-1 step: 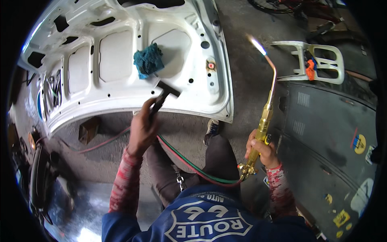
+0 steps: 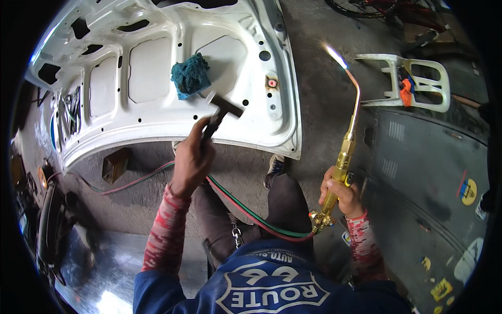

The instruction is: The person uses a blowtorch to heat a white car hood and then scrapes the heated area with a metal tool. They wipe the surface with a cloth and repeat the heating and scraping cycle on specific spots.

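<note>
My left hand (image 2: 193,159) is closed around the handle of a hammer (image 2: 225,107), its head held over the front edge of a white car panel (image 2: 157,131). In my right hand (image 2: 340,191) is a brass gas torch (image 2: 342,165), gripped by its body. A bright flame (image 2: 335,56) burns at the torch's bent copper tip, pointing up and left, apart from the panel. Near the panel's right edge, a small spot (image 2: 272,83) glows red within a scorched ring. A wet-looking teal cloth (image 2: 191,77) lies bunched on the panel, beyond the hammer.
Green and red hoses (image 2: 235,201) run from the torch across my legs to the left. A white plastic stool (image 2: 431,99) lies at the far right with an orange cloth (image 2: 406,92) on it. Below it is a dark grey panel (image 2: 408,172) with stickers. A bicycle wheel (image 2: 361,9) stands beyond.
My left hand and the hammer have shifted slightly to the right. The torch stays lit in my right hand and has barely moved. The red spot glows a little less brightly.
</note>
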`<state>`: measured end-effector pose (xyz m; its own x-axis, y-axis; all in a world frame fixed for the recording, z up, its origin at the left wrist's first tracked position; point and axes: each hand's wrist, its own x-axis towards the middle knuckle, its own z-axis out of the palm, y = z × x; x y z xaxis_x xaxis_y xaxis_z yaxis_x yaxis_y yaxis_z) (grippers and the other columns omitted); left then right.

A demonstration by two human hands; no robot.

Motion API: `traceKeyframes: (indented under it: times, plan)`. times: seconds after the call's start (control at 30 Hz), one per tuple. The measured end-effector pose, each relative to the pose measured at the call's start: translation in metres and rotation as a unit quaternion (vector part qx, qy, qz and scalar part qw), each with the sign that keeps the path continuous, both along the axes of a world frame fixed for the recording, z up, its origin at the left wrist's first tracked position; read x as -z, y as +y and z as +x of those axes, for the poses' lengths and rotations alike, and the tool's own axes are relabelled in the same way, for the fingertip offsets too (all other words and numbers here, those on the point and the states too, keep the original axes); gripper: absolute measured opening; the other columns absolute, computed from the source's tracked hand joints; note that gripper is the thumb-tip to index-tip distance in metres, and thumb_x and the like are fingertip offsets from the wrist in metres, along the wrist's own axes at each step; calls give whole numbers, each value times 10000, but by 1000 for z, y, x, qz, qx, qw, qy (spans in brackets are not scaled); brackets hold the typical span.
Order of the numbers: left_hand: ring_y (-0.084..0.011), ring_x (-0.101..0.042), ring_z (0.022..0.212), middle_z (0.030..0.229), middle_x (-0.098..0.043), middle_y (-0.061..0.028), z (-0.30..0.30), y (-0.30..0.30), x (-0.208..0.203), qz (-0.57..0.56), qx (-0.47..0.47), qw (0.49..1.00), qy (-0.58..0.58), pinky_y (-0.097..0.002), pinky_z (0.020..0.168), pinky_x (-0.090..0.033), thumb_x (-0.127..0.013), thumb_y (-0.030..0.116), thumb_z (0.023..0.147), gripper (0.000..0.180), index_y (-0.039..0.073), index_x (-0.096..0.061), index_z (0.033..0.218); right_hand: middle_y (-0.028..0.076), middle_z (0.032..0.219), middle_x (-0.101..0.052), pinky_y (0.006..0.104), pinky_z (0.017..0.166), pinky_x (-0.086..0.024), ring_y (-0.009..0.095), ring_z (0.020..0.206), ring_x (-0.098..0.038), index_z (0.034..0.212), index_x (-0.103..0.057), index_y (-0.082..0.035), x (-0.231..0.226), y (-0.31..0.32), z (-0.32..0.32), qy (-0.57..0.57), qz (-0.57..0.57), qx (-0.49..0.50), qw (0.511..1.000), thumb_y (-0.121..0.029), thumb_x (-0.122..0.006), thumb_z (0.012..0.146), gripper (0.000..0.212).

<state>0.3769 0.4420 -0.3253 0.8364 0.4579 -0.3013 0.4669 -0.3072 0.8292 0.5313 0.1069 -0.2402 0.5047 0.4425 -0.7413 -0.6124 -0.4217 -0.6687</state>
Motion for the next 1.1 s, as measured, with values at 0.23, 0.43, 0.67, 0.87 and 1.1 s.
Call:
traceKeyframes:
  times: [0.23, 0.43, 0.67, 0.87, 1.1]
  plan:
    - [-381, -702, 815, 1041, -709, -175, 113, -51, 29, 221, -8, 964, -149, -442, 690, -561, -645, 87, 918, 547, 169, -525, 1446, 79, 710, -610, 321, 598, -539, 176, 597, -625, 990, -557, -37, 19, -57, 70, 8, 2, -35, 999, -216, -595, 914, 198]
    - [-375, -676, 731, 929, -695, -159, 119, -53, 75, 306, 77, 946, -70, -452, 617, -538, -649, 118, 915, 472, 167, -576, 1378, 79, 695, -606, 323, 599, -557, 176, 589, -624, 916, -547, -40, 77, -65, 108, -37, 86, -92, 991, -256, -596, 890, 223]
    - [-339, -718, 784, 951, -715, -210, 109, -68, 93, 330, 66, 940, -45, -400, 687, -547, -589, 7, 942, 451, 93, -576, 1385, 92, 653, -596, 307, 545, -549, 176, 545, -615, 888, -536, -39, 132, -55, 122, -75, 134, -144, 978, -292, -609, 871, 263]
    - [-382, -672, 689, 819, -661, -238, 105, -81, 107, 331, -51, 911, -239, -423, 615, -507, -641, 94, 922, 387, 101, -630, 1309, 90, 645, -598, 306, 529, -534, 174, 531, -607, 918, -549, -33, 164, -70, 128, -177, 136, -173, 959, -287, -606, 887, 262]
    - [-411, -670, 693, 782, -677, -214, 111, -101, 99, 439, -43, 890, -114, -493, 617, -522, -610, 140, 929, 311, 116, -643, 1237, 89, 656, -603, 323, 552, -544, 184, 548, -616, 924, -554, -38, 161, -89, 150, -185, 120, -195, 956, -270, -601, 881, 240]
